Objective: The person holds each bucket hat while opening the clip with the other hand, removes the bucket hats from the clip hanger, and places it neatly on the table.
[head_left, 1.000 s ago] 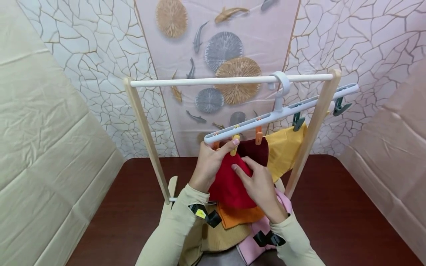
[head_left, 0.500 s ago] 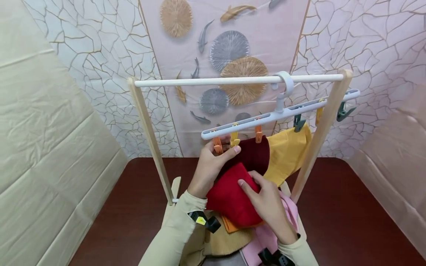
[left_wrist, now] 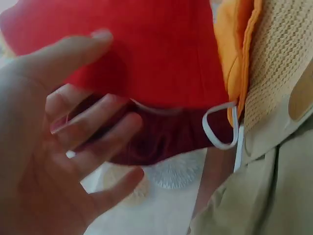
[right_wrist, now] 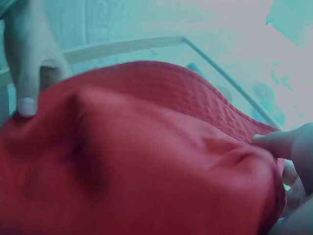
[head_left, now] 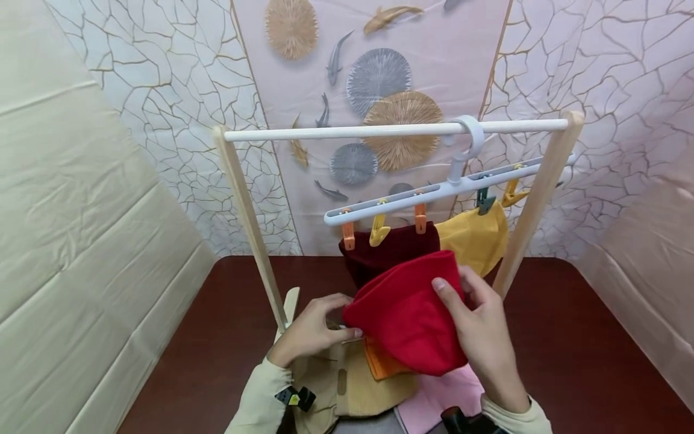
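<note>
My right hand (head_left: 485, 328) pinches a red bucket hat (head_left: 406, 313) at its right side, thumb on the near face and fingers behind. The hat is tilted in front of the rack, its stitched brim (right_wrist: 210, 103) clear in the right wrist view. At the hat's left edge my left hand (head_left: 314, 328) is spread. In the left wrist view its thumb (left_wrist: 73, 54) lies over the red cloth while the loose fingers (left_wrist: 93, 122) are apart. Behind hang a dark maroon cloth piece (head_left: 387, 247) and a yellow one (head_left: 474, 241), under the clip hanger (head_left: 401, 202).
The hanger hooks over the white bar (head_left: 341, 132) of a wooden rack (head_left: 252, 235). Orange clips (head_left: 348, 235) and a yellow clip (head_left: 379, 232) hang at its left end. Tan (head_left: 374, 392), orange (head_left: 382, 361) and pink (head_left: 444, 392) cloth things lie piled below on the dark table (head_left: 564, 349).
The red hat has come away from the clips, down and to the right with my right hand. My left hand has left the clips and dropped to the hat's left edge.
</note>
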The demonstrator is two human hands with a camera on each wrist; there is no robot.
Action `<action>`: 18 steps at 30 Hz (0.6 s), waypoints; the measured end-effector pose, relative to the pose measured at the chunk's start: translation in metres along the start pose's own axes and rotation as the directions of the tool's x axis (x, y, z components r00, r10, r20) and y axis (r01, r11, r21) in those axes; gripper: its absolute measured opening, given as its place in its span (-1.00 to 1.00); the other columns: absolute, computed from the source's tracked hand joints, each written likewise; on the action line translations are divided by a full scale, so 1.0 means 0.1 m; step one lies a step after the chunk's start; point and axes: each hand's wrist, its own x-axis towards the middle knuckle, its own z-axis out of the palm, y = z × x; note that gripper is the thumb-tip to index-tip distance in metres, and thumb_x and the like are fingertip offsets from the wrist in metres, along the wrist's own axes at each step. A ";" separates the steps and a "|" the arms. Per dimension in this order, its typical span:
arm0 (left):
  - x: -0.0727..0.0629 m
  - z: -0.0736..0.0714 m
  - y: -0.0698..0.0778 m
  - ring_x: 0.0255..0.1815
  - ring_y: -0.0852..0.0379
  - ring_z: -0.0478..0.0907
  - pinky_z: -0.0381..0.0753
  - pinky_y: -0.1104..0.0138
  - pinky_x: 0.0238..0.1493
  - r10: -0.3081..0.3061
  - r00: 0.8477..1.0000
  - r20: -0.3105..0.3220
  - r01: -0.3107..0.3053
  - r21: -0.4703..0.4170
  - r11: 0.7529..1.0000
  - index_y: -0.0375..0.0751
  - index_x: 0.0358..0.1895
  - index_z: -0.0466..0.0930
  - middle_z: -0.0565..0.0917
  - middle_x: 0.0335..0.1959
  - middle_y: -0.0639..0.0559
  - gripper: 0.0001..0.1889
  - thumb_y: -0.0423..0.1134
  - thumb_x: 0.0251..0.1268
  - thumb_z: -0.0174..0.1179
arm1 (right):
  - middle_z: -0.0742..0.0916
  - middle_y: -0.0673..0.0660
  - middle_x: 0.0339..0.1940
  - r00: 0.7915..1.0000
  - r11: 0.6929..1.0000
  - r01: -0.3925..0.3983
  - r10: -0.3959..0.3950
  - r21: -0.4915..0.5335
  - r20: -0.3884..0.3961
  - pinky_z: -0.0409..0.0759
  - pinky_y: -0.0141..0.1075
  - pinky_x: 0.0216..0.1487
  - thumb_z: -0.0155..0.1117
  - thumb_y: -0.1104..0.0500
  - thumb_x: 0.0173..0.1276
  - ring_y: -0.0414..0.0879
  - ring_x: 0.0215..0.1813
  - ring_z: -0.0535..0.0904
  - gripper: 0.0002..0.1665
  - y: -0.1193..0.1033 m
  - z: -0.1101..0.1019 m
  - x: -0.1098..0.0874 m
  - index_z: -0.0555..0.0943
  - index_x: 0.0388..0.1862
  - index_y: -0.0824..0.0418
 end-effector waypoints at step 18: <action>-0.05 -0.28 -0.18 -0.17 0.10 0.71 0.64 0.30 -0.07 -0.232 0.972 0.026 0.231 -0.248 0.941 -0.17 0.19 0.57 0.75 -0.09 -0.02 -0.64 -0.22 0.43 0.41 | 0.79 0.01 -0.03 0.947 0.953 -0.298 0.302 0.046 -0.110 0.70 -0.44 -0.23 0.29 0.33 0.54 -0.40 -0.19 0.70 -0.54 0.61 -0.14 -0.28 0.43 0.34 0.36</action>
